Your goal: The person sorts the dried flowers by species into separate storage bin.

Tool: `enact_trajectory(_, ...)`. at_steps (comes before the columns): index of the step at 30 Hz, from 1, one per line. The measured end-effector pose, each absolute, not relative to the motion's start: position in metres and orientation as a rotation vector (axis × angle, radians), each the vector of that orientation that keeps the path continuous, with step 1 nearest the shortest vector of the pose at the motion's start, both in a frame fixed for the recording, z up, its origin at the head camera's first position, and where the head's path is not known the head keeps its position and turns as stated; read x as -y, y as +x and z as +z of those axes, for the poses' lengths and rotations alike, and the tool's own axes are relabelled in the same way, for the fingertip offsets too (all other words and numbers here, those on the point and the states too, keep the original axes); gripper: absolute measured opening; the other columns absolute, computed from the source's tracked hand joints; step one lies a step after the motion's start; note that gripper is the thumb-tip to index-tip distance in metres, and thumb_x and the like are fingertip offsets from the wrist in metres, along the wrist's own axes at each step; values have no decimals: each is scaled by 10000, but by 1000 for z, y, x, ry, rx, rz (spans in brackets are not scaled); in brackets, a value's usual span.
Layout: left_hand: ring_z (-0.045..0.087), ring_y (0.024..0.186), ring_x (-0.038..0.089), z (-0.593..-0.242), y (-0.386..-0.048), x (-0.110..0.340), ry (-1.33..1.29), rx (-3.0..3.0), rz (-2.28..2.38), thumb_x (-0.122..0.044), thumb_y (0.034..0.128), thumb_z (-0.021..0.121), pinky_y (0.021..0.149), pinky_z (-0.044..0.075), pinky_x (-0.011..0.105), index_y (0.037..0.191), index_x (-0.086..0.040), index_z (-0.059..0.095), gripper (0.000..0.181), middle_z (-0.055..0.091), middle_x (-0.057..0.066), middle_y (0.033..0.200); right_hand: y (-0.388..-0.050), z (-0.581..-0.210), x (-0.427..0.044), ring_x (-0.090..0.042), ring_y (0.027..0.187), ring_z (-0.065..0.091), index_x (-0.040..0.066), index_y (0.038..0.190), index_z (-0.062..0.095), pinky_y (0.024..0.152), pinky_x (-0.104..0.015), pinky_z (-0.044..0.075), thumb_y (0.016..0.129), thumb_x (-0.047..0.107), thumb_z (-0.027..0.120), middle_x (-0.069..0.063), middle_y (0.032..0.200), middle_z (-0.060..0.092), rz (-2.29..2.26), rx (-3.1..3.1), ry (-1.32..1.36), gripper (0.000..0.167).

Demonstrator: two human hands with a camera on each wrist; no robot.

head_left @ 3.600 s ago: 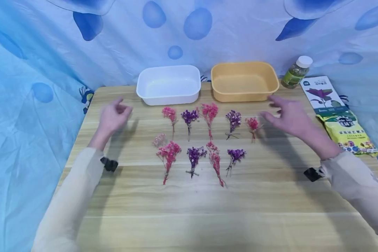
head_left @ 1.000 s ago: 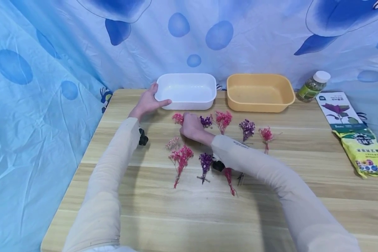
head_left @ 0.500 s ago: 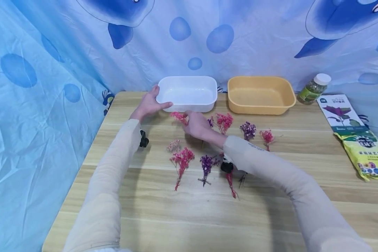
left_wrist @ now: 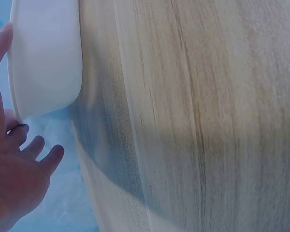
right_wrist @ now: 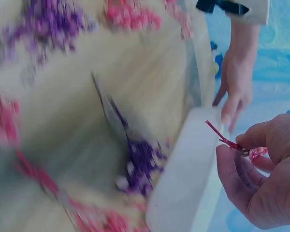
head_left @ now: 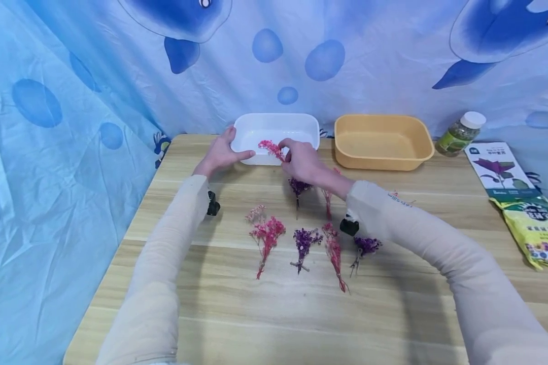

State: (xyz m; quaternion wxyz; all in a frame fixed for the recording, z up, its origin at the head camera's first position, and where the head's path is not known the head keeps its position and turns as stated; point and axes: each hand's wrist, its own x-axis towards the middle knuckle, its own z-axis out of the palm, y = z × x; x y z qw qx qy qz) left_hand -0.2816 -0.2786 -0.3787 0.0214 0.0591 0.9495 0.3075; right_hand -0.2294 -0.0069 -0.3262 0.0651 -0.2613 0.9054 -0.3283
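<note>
The right hand (head_left: 300, 161) pinches a small pink flower bunch (head_left: 271, 147) by its stems, its head over the front rim of the white tray (head_left: 267, 159). In the right wrist view, thumb and fingers of the right hand (right_wrist: 263, 174) meet on the red stems (right_wrist: 222, 137). The left hand (head_left: 223, 152) rests at the white tray's left end, thumb along the front rim; in the left wrist view the left hand (left_wrist: 19, 169) touches the tray (left_wrist: 46, 58) with fingers spread. A purple bunch (head_left: 299, 187) lies just below the right hand.
An orange tray (head_left: 383, 163) stands right of the white one. Farther right are a capped jar (head_left: 461, 134), a plant-picture packet (head_left: 500, 167) and a yellow bag (head_left: 534, 228). Pink (head_left: 267, 235) and purple (head_left: 304, 243) bunches lie on the wooden table (head_left: 237, 319); the right forearm passes above others.
The right hand came over from the right side, took hold of the upper left pink bunch and lifted it to the white tray. The left hand moved to that tray's left end and stays there.
</note>
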Motion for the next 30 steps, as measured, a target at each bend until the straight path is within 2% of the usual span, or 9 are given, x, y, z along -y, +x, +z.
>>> enact_trajectory(3,94,1500,351,-380,-282,278,190,-2945,970,-519,810,797,1205,97,441,1576,6,125,1146,80,199,1646,-241,-320,3,-242,856,656,18,1363,547,771,-353,554,896,5,676,-120,968,698,-900,-2786,-861,485)
enact_trajectory(10,76,1503,348,-382,-283,279,175,-2946,974,-514,818,790,1205,77,429,1573,9,121,1137,61,190,1649,-264,-312,4,-237,879,637,49,1389,531,717,-358,551,925,25,628,-100,1009,668,-666,-2875,-971,474)
enact_trajectory(18,83,1506,320,-382,-283,278,169,-2950,985,-511,812,800,1209,84,399,1584,-10,125,1141,80,177,1652,-283,-310,15,-272,947,629,41,1385,552,790,-402,551,929,-9,595,-145,1088,658,-549,-2914,-1087,460)
enact_trajectory(25,117,1502,297,-383,-282,278,150,-2949,1035,-509,807,806,1208,117,392,1598,-52,127,1139,103,155,1656,-296,-311,32,-287,1024,629,74,1423,541,833,-398,550,961,-7,554,-155,1230,647,-396,-2943,-1110,469)
enact_trajectory(30,116,1502,279,-384,-282,278,154,-2948,1041,-524,804,804,1208,114,385,1600,-62,126,1143,108,146,1656,-302,-316,40,-279,995,627,90,1436,532,804,-399,548,968,-9,540,-146,1228,645,-346,-2938,-1085,479)
